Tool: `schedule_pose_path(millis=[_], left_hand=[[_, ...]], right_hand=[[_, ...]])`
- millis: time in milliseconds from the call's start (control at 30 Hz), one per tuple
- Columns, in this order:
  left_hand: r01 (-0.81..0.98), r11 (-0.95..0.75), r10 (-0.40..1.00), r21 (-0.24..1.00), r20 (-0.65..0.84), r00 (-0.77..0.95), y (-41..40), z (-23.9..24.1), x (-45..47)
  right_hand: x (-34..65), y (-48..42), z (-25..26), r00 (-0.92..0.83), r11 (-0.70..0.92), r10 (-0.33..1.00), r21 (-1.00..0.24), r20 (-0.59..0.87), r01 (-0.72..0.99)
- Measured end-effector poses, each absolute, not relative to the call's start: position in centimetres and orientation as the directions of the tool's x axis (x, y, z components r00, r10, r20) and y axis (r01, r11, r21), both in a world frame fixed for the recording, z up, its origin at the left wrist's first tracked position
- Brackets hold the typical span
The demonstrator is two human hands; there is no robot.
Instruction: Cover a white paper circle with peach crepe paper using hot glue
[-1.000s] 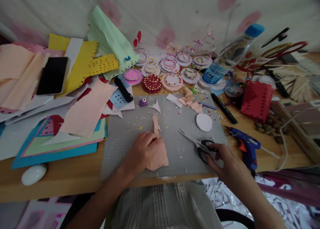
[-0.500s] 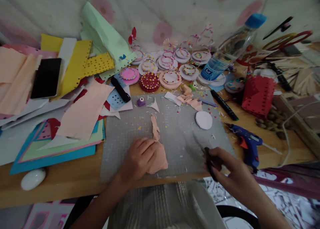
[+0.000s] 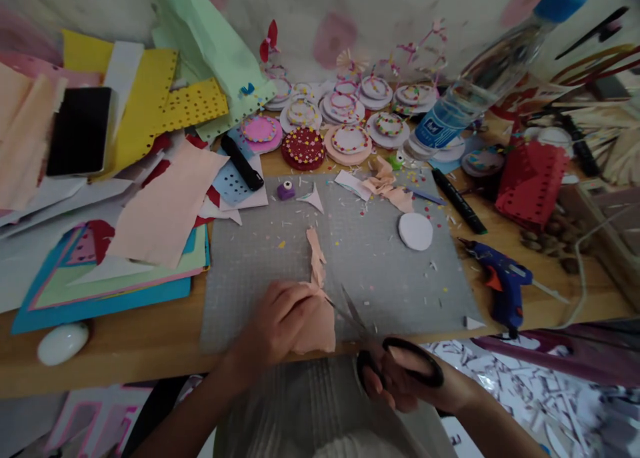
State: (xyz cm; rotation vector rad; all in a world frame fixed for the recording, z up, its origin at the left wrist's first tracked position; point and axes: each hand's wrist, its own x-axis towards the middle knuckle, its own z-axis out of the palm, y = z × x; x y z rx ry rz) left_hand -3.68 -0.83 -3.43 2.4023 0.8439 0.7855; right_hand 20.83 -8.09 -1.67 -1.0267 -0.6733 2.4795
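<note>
My left hand has its fingers closed on a piece of peach crepe paper at the front of the grey cutting mat. A narrow crumpled strip of that paper stretches away beyond my fingers. In my right hand is a pair of black-handled scissors, held by the loops. Their blades are parted and point up and left, the lower blade's tip at the paper's right edge; whether it touches cannot be made out. A white paper disc lies on the mat farther right.
Coloured papers and a black phone cover the left side. Decorated paper discs line the back beside a water bottle. To the right are a green-tipped black marker and a blue glue gun. A purple punch sits on the mat.
My right hand has brought the scissors leftward, from the mat's right side to the peach paper, with the blades now parted. My left hand stays on the paper. The view has shifted slightly.
</note>
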Motion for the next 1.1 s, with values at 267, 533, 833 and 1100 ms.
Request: schedule_pose_path(millis=[267,533,833,1100], left_hand=[[0.371,-0.707,0.655,0.602,0.361,0.664,-0.9,-3.1,-3.9],[0.329,-0.754,0.608,0.569,0.415,0.677,-1.1,-3.4,-4.2],[0.327,-0.759,0.621,0.562,0.477,0.622,-1.2,-4.0,-4.0],[0.305,-0.772,0.6,0.557,0.482,0.639,-1.2,-4.1,-4.0]], right_hand=[[21.7,-8.5,-0.4,-0.678,-0.797,0.479,-0.6,-0.558,-0.07],[20.9,-7.8,-0.6,-0.662,-0.818,0.473,-0.57,-0.582,-0.084],[20.2,-8.7,-3.0,-0.733,-0.848,0.499,-0.437,-0.462,-0.301],[20.5,-9.3,-3.2,-0.746,-0.88,0.455,-0.372,-0.486,-0.294]])
